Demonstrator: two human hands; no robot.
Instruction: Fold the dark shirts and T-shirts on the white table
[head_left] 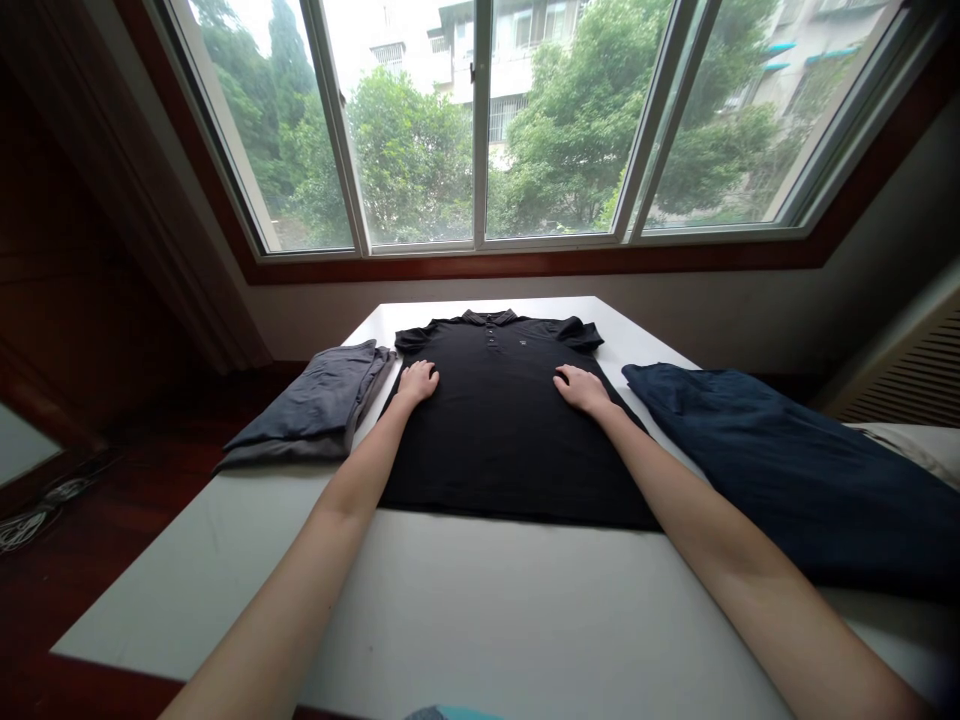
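A black short-sleeved polo shirt (495, 440) is spread front side up on the white table (525, 600), its buttoned collar toward the window and its hem toward me. My left hand (418, 382) rests on the shirt's left side below the sleeve, fingers slightly bent on the cloth. On the opposite side, my right hand (580, 387) lies on the fabric, its fingers pointing inward and loosely bent. Neither hand shows cloth bunched in it. The shirt looks mostly smooth, with small creases at the sleeves.
Folded grey garments (307, 400) are stacked at the table's left edge. Dark navy trousers or similar cloth (787, 460) lie on the right, with a pale fabric (915, 445) behind. A window (480, 130) stands beyond the table. Cables (34, 525) lie on the floor at left.
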